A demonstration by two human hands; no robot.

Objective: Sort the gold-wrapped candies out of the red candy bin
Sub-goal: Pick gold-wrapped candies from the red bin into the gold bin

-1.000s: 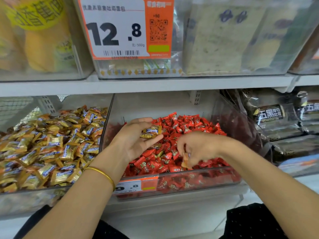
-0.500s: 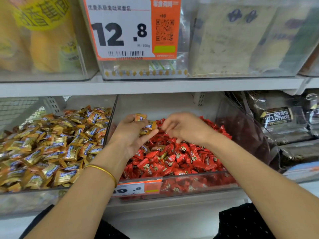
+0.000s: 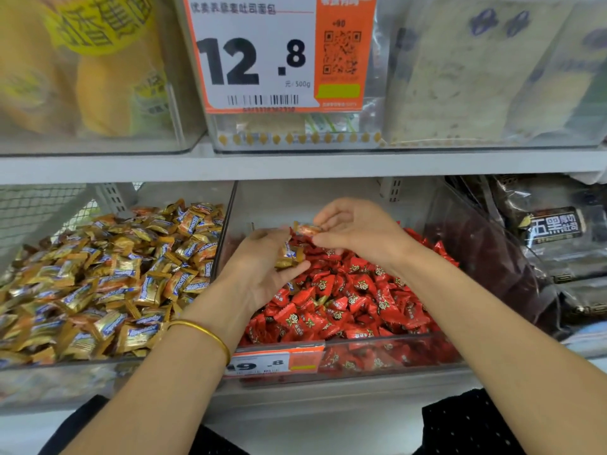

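Note:
A clear bin [image 3: 361, 359] on the lower shelf is heaped with red-wrapped candies [image 3: 348, 300]. Over its left part, my left hand [image 3: 262, 267] is cupped palm up and holds a few gold-wrapped candies [image 3: 289, 256]. My right hand [image 3: 358, 231] hovers just right of it and pinches one more gold candy [image 3: 305, 228] above the left palm. A second clear bin [image 3: 65, 379] to the left is full of gold-wrapped candies [image 3: 108, 280].
A shelf board [image 3: 295, 164] runs close above the bins, with a large 12.8 price tag [image 3: 272, 54] and clear boxes of bread above it. Dark packaged goods [image 3: 551, 231] fill the bin to the right. A small price label [image 3: 276, 361] sits on the red bin's front.
My right hand rose from the front of the red candies with a gold candy and brought it over to my left palm. The camera has moved closer.

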